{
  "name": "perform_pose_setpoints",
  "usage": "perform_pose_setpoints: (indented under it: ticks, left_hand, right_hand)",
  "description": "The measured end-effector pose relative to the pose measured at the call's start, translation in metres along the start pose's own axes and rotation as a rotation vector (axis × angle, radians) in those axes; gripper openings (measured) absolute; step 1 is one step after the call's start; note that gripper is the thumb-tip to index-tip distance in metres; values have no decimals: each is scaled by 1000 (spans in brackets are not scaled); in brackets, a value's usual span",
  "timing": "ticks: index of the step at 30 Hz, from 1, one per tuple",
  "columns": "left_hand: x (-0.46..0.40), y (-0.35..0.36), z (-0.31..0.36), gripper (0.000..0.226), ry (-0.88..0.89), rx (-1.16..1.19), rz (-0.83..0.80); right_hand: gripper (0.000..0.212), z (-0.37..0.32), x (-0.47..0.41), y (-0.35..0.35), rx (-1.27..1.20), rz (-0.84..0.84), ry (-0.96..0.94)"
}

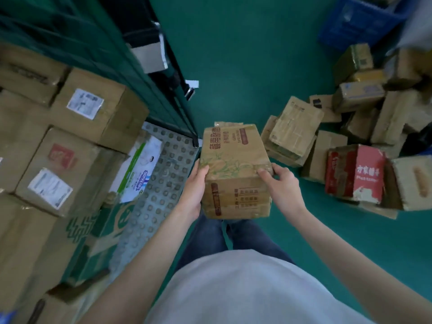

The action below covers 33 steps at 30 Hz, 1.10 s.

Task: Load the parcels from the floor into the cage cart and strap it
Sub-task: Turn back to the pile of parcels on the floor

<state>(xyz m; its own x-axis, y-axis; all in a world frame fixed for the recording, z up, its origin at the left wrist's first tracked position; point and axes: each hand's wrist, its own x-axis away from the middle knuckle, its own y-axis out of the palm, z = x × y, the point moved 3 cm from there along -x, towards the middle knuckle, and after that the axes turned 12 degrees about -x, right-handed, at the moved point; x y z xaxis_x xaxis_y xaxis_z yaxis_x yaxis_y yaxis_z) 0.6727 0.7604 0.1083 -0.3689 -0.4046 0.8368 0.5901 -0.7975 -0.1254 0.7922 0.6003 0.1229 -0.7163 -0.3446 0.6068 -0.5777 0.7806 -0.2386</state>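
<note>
Left hand (pixel 197 183) clasps left face of printed carton (pixel 235 169), fingers wrapped onto top edge. Right hand (pixel 279 181) grasps right top corner. Carton at frame centre, held above green floor (pixel 245 66), just right of cage cart (pixel 163 174) deck. Judged light, stiff but creased, tape slick; opposite-side hold suits. Loose parcels (pixel 355 174) at right.

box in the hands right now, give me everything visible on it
The held box is a brown corrugated carton, shut and taped, with red-brown lettering and a green leafy line drawing on top and small printed lines on the near side. Its edges look worn. It is off the floor, roughly level, in front of the person's legs, beside the cage cart opening. The left hand grips its left side; the right hand grips its right top edge.
</note>
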Motion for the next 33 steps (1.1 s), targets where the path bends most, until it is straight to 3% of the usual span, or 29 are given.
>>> perform_pose_setpoints:
  ticks: [7,10,21,30,33]
  left_hand:
    - [54,-49,-38,50,84,225,227]
    - [70,-77,-54,55,120,301,312]
    - [148,-203,-133,64,331,523,548]
    - [204,-324,-236,53,316,601,618]
    - [212,-361,-267,51,302,650,658]
  right_hand:
    - [6,-42,27,43,-2,-165,-167]
    - [27,-54,39,72,34,-218,-248]
    - [33,-79,137,212,59,-479,-494]
    - [28,-48,236,346,59,-633,-517]
    - [17,-37,258,389,68,-674,-505]
